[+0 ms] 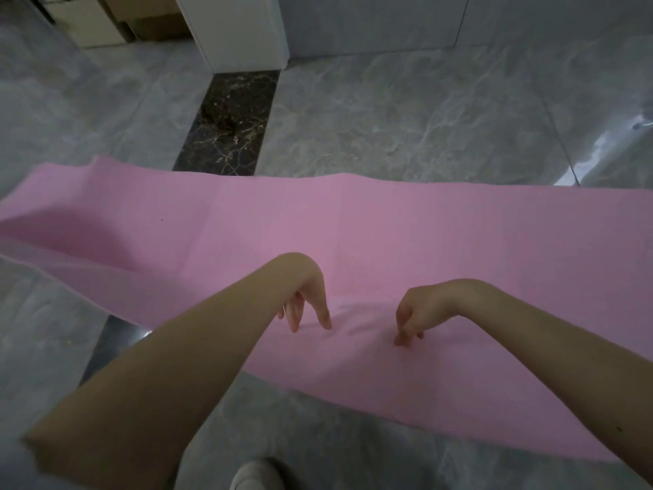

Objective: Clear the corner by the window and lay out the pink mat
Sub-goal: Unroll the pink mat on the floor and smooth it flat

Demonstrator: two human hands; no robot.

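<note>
Grey marble-patterned floor (406,111), glossy, filling most of the view, with a bright reflection at the far right edge. Crossed by a dark brown veined tile strip (229,122) running away from the viewer and passing beneath the mat.

Pink mat (353,224) spread across the floor from left edge to right edge of the view, lying mostly flat. Left end raised and curled upward rather than flat; slight ripples along the far edge and a few soft wrinkles near the middle, around the fingertips.

White cabinet or wall panel (243,26) standing at the top centre, its base meeting the dark strip. Pale boxes (95,19) at the top left, partly cut off by the frame.

Two bare forearms reaching in from the bottom, wrists bent sharply downward over the mat's near half.

Left hand (307,298) pointing down, fingers extended and slightly spread, tips touching the mat surface, gripping nothing. Right hand (411,320) just beside it, a small gap of mat between them, fingers loosely curled downward with the tips on or pinching the mat; impossible to tell whether any fabric is actually held.

Toe of a light-coloured shoe (252,475) at the bottom edge, on the floor just short of the mat's near edge.
</note>
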